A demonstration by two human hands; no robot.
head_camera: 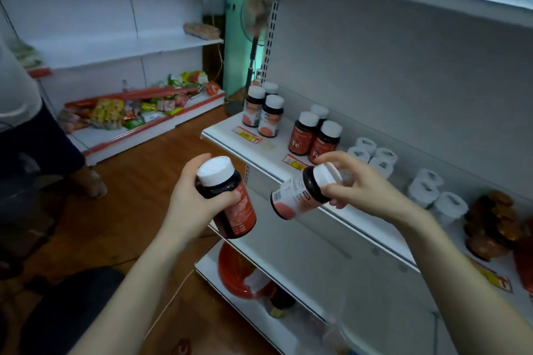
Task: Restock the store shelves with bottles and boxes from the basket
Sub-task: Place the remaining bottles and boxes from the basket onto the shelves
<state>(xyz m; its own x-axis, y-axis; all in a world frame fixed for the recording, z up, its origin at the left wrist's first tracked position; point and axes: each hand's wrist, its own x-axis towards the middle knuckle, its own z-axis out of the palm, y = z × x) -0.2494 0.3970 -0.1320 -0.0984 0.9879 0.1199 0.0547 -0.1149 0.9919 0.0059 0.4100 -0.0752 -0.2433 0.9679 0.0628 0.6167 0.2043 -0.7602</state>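
Orange-label bottle [239,210]: dark with a white cap, held close to upright. The left grip [193,199] wraps round its body. It hangs in the air near and left of the shelf's front edge, over the floor.
White-label bottle [297,196]: tipped over, base pointing near and left. The right grip [360,181] pinches it at the cap and neck, just at the front edge of the middle shelf [222,131].
On that shelf: at the far left stands a cluster of white-label bottles [269,117]. Right of it is a cluster of orange "Fe" bottles [314,135], then white rolls [372,155], then brown jars [490,222] furthest right.
Basket: an orange round thing [236,271] shows low down under the shelves. Whether it is the basket, I cannot tell.
Step in hand: both bottles are in the air at the shelf and neither is set down, so I judge this to be the placing step.
Next move: each bottle seems to belong with its like. The tipped one needs righting, base down, then a reach far and left to its cluster. The orange one goes right, beside the "Fe" cluster. The arms would cross, so one bottle at a time looks wiser.
Risk: a pinch at the cap is a light hold, and the standing bottles are close enough together to be knocked.
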